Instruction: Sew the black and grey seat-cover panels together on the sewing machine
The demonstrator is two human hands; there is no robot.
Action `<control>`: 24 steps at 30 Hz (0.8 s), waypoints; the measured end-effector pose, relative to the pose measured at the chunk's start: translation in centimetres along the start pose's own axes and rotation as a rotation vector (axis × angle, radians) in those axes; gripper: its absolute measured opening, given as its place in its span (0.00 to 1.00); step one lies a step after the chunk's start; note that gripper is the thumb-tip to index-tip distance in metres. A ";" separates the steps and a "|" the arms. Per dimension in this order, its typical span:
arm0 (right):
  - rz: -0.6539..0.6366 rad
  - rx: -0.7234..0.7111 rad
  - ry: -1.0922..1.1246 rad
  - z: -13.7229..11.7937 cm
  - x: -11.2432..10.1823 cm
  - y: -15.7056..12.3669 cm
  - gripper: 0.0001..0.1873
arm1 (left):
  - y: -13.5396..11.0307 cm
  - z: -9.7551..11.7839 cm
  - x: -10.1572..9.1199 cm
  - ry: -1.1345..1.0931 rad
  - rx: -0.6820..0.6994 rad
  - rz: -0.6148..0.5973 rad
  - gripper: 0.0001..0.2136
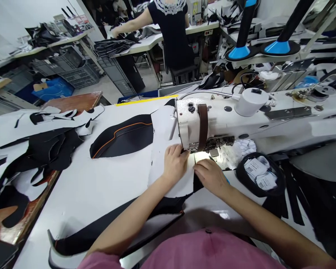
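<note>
My left hand (175, 162) lies flat on a white fabric panel (164, 149), fingers stretched toward the needle area of a white sewing machine (210, 125). My right hand (210, 175) presses on the same panel just right of the needle, its fingers curled down on the cloth edge under the machine's lamp. A black piece with orange stitching (123, 136) lies attached to the panel's left side. A black strip (112, 224) runs from under the panel toward the table's near edge.
Piles of black and white cut pieces (36, 149) cover the left of the table. A black bowl of white labels (260, 173) sits right of the machine. Behind, another person (172, 30) works at a far table. Grey crates (72, 69) stand at back left.
</note>
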State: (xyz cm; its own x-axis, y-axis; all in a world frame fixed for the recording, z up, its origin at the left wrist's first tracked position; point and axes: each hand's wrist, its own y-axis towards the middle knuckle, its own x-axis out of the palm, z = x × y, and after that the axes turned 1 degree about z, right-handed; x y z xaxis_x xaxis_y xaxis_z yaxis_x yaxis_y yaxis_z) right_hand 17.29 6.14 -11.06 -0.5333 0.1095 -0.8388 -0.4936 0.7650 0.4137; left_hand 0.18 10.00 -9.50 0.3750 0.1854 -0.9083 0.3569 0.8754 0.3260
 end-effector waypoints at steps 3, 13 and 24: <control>-0.042 -0.059 0.084 -2.7 0.1 -2.1 0.13 | -0.6 2.0 -1.4 -0.235 -0.184 -0.260 0.15; -0.218 -0.300 0.139 -9.9 7.1 -5.1 0.19 | -0.4 4.7 -3.3 -0.040 -0.203 -0.664 0.15; -0.283 -0.046 0.271 -9.3 7.9 -2.7 0.40 | -3.9 4.6 -0.4 0.065 -0.355 -0.553 0.18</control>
State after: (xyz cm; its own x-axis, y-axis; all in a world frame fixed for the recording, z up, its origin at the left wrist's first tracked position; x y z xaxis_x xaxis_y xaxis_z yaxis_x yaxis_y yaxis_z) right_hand 8.04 -0.95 -15.52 -0.5306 -0.2783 -0.8006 -0.6743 0.7109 0.1998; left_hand 2.62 4.47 -9.18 0.1610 -0.3172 -0.9346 0.1737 0.9413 -0.2895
